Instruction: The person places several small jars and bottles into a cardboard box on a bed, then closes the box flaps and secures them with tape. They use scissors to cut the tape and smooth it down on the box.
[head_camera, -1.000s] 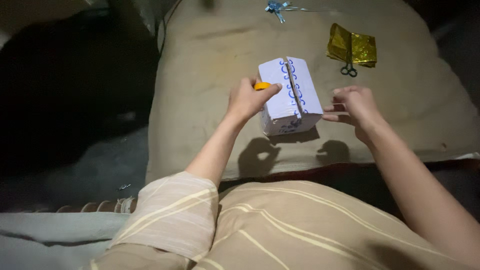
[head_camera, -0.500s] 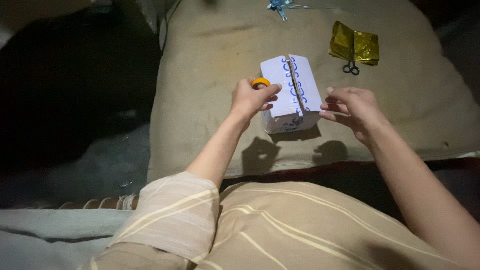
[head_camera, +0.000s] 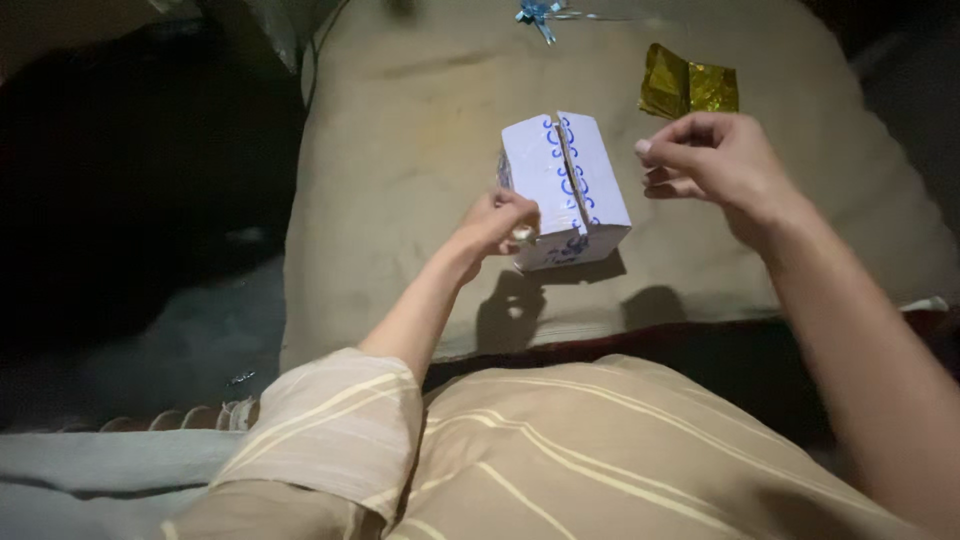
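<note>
Centrally, blue-patterned white box (head_camera: 562, 190), gold foil (head_camera: 688, 90) behind.

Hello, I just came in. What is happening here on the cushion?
A person sits at a tan cushion with a white box that has blue curls along its closed top flaps. The left hand touches the box's near left corner, its fingers curled around something small that I cannot make out. The right hand is raised to the right of the box, fingers pinched, apart from it. Gold foil and a blue ribbon lie farther back.
</note>
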